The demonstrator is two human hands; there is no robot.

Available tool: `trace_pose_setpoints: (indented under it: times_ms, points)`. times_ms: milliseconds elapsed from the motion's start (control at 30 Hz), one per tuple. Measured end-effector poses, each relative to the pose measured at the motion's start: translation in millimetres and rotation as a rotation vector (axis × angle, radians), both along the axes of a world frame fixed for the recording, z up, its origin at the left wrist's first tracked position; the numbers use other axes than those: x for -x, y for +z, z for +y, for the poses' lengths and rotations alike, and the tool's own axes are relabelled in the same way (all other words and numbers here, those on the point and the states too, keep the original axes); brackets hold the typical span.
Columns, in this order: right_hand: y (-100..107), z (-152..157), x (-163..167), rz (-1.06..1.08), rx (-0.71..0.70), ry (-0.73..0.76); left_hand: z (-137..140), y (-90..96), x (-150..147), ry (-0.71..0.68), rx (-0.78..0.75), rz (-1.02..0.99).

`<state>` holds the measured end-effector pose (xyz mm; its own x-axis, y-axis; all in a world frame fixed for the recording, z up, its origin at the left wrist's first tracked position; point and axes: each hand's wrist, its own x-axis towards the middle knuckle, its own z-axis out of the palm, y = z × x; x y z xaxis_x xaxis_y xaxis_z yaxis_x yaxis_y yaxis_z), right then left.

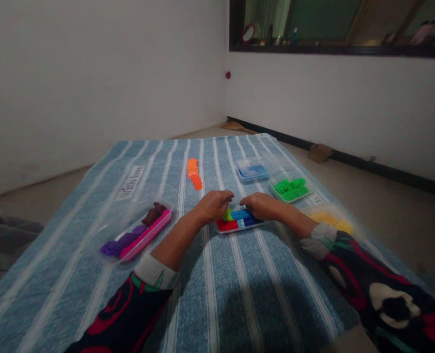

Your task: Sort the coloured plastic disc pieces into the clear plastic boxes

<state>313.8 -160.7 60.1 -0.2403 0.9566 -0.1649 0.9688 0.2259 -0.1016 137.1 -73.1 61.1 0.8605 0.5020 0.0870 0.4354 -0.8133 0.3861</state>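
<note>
Dim, flat indoor light, source out of frame. Left wall dull grey, window murky. Soft-edged shadow on striped cloth, bottom centre. Whole frame soft, slightly hazy; fine detail smeared on left hand and right hand. Wide-angle stretch on right sleeve; lower right corner darkest.

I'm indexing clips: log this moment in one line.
left hand: at multicolored box, left side | right hand: same box, right side | grip: unclear | orange pieces: on striped cloth
</note>
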Motion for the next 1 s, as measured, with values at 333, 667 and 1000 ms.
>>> trace_pose_setpoints:
  times_ms: [333, 667, 1000]
  points:
    - [1, 15, 27, 0.184, 0.015, 0.049, -10, -18.4, 48, 0.355, 0.084, -0.402]
    - [-2, 23, 44, 0.190, 0.034, 0.032, -19, -44.4, 52, 0.472, 0.313, -0.601]
    - [0, 28, 49, 0.252, 0.037, 0.095, -19, -63.2, 51, 0.438, 0.396, -0.690]
